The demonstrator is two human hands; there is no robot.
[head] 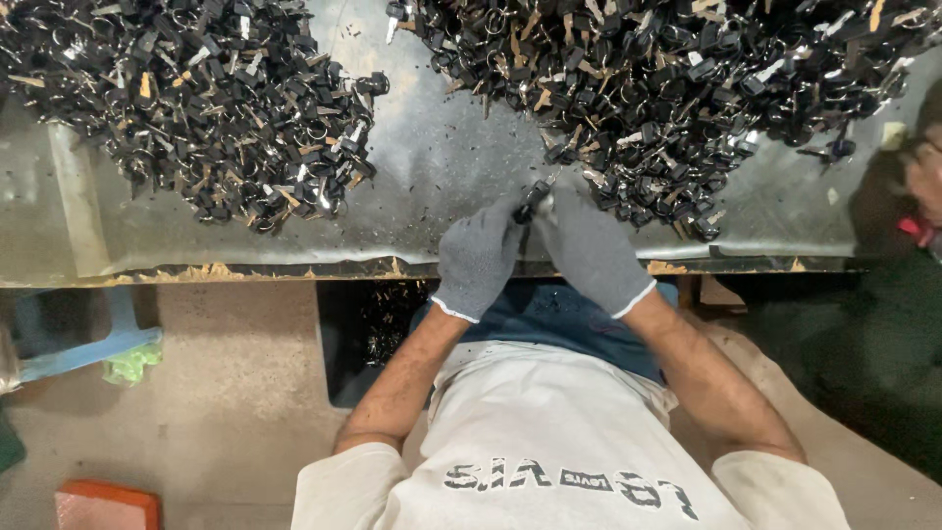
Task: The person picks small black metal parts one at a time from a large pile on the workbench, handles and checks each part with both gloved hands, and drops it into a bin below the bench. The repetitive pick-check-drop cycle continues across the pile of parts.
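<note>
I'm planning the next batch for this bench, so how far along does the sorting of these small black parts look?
Done: cannot be told for sure; a smaller pile of black parts lies apart on the metal table, and some sit in the dark bin below its edge. In hand: the gloved left hand and right hand grip one black piece between them. Left: seemingly the large pile by the hands, so plenty remains.

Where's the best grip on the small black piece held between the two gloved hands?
Probably the black body of the black piece, pinched from the near, table-edge side. The left hand and right hand already meet there, and the far side is crowded by the right pile.
</note>
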